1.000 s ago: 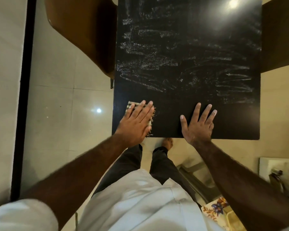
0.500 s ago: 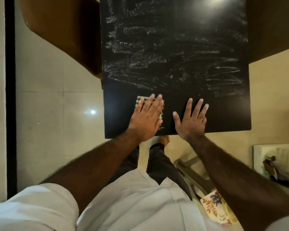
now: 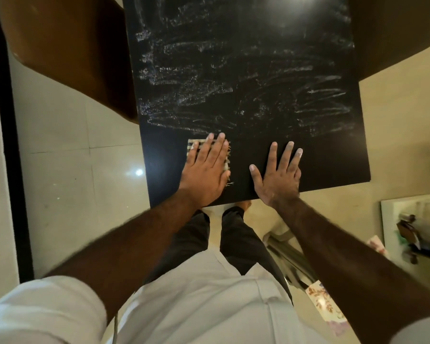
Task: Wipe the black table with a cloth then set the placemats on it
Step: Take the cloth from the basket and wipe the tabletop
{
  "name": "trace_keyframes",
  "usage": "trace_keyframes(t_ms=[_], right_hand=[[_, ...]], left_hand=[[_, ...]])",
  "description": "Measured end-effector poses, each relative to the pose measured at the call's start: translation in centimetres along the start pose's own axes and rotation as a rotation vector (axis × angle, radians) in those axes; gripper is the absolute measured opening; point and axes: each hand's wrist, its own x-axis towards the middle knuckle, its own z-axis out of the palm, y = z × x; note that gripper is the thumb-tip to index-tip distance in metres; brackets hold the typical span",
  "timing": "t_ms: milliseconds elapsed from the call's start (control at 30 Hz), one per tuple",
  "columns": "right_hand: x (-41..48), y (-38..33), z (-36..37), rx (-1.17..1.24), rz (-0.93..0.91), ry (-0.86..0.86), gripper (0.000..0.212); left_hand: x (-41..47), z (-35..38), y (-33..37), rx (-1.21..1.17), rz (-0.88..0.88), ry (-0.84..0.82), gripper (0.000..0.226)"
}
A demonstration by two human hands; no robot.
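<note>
Because the cloth (image 3: pixel 193 146) is small, thin and soft, with loose frayed threads at its right edge, it probably weighs almost nothing and has no stiffness of its own, so it will wipe only where a hand presses it down. It lies on the near left part of the black table (image 3: pixel 333 160), close to the front edge. Most of it is hidden under the left hand (image 3: pixel 205 171), which lies flat on it with the fingers straight and close together; only a striped corner and the fringe show. The right hand (image 3: pixel 278 176) rests just beside it, flat on the bare tabletop with the fingers spread, and it holds nothing. The tabletop looks hard, smooth and a little shiny, so the cloth should slide easily under a flat palm, but it may bunch up if only the fingertips press. Pale streaks (image 3: pixel 323 91) cover the middle and far part of the table, so the wiping seems not finished. To lift the cloth, a pinch at the free striped corner seems the best place. A flowered sheet (image 3: pixel 318 299) low on the right may be a placemat, but this cannot be told for sure.
</note>
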Motion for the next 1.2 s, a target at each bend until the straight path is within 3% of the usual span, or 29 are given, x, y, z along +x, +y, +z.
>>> trace_keyframes(t_ms=[233, 333, 400, 500, 633, 800, 867, 1067, 1200], right_hand=[[0.7, 1.2, -0.3, 0.07, -0.04, -0.086, 0.083], [0.2, 1.8, -1.0, 0.276, -0.083, -0.047, 0.075], [-0.9, 1.0, -1.5, 0.365, -0.086, 0.074, 0.078], [-2.5, -2.3, -1.0, 0.218, -0.228, 0.19, 0.082], [-3.6, -6.5, 2.0, 0.084, -0.368, 0.119, 0.086], [-6.0, -3.7, 4.9, 0.027, -0.481, 0.1, 0.082], [-6.3, -0.9, 4.8, 0.016, -0.444, 0.119, 0.082], [-0.6, 2.9, 1.1, 0.099, -0.098, 0.199, 0.081], [3.4, -1.4, -0.9, 0.107, -0.17, 0.248, 0.081]], left_hand=[[3.5, -0.3, 5.7, -0.057, 0.218, -0.09, 0.079], [3.0, -2.4, 3.5, -0.259, 0.196, -0.094, 0.079], [1.7, -2.9, 1.0, -0.212, 0.111, -0.014, 0.077], [-0.5, -1.9, -2.8, -0.117, -0.023, -0.03, 0.078], [-1.6, -0.2, -4.4, -0.013, -0.04, -0.088, 0.078], [-1.8, 0.2, -4.4, 0.017, -0.039, -0.102, 0.078], [-1.7, 0.1, -4.1, 0.041, -0.059, -0.108, 0.079], [-0.6, -0.2, -0.8, 0.06, -0.112, -0.187, 0.096], [1.1, -0.5, 2.0, 0.042, -0.122, -0.252, 0.111]])
